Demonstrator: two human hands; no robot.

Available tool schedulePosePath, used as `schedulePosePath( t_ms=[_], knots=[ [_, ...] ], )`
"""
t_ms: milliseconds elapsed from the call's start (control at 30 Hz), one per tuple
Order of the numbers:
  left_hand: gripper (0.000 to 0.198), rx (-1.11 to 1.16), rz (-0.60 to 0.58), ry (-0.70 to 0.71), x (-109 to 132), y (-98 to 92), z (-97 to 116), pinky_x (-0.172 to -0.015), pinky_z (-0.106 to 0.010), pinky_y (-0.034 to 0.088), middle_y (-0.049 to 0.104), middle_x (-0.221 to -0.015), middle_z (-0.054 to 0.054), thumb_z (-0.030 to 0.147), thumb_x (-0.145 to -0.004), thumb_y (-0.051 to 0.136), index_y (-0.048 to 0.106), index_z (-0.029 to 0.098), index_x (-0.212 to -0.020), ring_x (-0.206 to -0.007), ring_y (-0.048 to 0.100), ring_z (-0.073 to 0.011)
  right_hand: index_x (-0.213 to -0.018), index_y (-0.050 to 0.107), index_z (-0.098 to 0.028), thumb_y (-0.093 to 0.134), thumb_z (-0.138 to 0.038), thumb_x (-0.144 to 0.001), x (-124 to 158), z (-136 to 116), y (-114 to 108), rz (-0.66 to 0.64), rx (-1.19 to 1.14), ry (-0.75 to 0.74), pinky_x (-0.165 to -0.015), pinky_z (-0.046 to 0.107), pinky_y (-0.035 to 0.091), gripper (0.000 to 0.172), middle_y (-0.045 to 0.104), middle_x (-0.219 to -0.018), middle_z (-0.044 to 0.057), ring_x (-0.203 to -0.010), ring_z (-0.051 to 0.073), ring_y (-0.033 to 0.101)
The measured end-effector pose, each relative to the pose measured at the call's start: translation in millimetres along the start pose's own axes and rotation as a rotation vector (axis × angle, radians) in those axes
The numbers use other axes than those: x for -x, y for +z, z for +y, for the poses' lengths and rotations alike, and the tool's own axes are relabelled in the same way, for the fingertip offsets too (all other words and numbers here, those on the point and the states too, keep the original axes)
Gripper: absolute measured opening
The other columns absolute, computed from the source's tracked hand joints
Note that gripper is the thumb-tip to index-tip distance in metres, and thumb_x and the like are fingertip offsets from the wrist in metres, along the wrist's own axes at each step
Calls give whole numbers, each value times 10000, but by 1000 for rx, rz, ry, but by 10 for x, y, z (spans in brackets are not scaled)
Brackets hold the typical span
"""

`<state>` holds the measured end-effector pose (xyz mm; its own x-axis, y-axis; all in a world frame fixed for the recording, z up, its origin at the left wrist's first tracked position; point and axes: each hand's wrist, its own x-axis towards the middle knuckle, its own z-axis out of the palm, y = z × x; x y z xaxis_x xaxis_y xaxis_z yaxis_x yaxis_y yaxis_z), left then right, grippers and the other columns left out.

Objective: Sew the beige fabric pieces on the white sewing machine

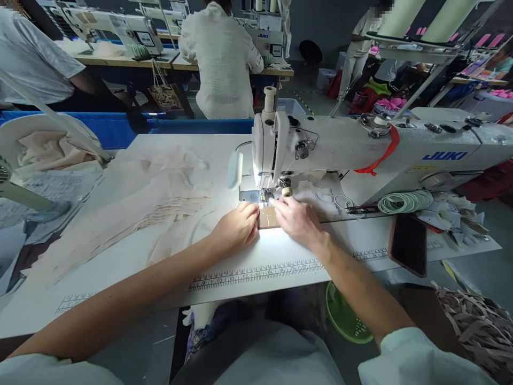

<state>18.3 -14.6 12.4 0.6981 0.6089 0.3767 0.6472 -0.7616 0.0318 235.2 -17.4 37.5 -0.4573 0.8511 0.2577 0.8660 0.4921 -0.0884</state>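
My left hand [239,224] is closed beside the needle area of a white JUKI sewing machine [312,141], fingertips pressed together. Across from it, my right hand [298,220] has its fingers bent in close to the presser foot [266,197]. Whatever the fingertips pinch is too small or hidden to name. A tan plate [268,218] shows between both hands under the machine's light. Sheer pale fabric [172,182] lies in layered folds left of my left hand, one edge reaching toward it. More whitish fabric [316,193] lies behind my right hand.
Right of the machine's needle are black-handled snips [363,209], a coil of pale cord [405,201], a phone [407,244] and fabric scraps [457,216]. A printed ruler [256,274] runs along the table front. A green basket [348,315] stands below. Other people sit ahead.
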Motion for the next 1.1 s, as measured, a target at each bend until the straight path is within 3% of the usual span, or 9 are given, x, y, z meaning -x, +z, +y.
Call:
schedulePosePath(
  t_ms=[100, 400, 667, 800, 933, 1100],
  knots=[
    [328, -46, -16, -3, -57, 31, -44, -869, -384, 617, 726, -1168, -168, 164, -982, 428, 700, 125, -1160, -1023, 658, -277, -1256, 756, -182, 413, -181, -1028, -11, 90, -17, 29, 27, 59, -616, 294, 470, 411, 713, -1158, 129, -799, 192, 662],
    [306, 39, 20, -22, -119, 114, -85, -847, -401, 587, 703, -1131, -176, 186, -1008, 411, 689, 121, -1118, -1006, 638, -285, -1245, 753, -168, 406, -180, -1029, 22, 174, 38, 46, -15, 56, -639, 296, 489, 409, 710, -1153, 129, -792, 187, 659],
    [333, -111, 15, 32, -127, 76, -53, -814, -392, 585, 711, -1104, -174, 148, -990, 390, 715, 106, -1055, -933, 621, -274, -1180, 762, -174, 439, -241, -1056, 5, 190, 82, 93, -142, 93, -681, 291, 492, 353, 733, -1154, 118, -863, 198, 685],
    [335, -105, 38, 45, -129, 78, -66, -793, -397, 591, 720, -1093, -182, 151, -994, 390, 713, 97, -1066, -906, 617, -277, -963, 734, -192, 491, -341, -1066, -133, 236, 50, 67, -258, 193, -670, 276, 429, 303, 756, -937, 77, -809, 191, 671],
    [325, -132, 46, 64, -142, 73, -67, -764, -377, 587, 726, -1074, -185, 147, -989, 405, 723, 80, -1007, -872, 607, -269, -792, 648, -225, 494, -359, -1064, -263, 291, 41, 59, -310, 277, -659, 268, 379, 340, 683, -694, 10, -674, 163, 609],
    [303, -135, 24, 63, -148, 76, -59, -742, -378, 574, 716, -1032, -182, 151, -982, 426, 718, 97, -921, -845, 588, -266, -837, 653, -225, 523, -363, -1037, -201, 273, 57, 126, -296, 284, -631, 267, 331, 275, 680, -693, 12, -661, 158, 595]
  ],
)
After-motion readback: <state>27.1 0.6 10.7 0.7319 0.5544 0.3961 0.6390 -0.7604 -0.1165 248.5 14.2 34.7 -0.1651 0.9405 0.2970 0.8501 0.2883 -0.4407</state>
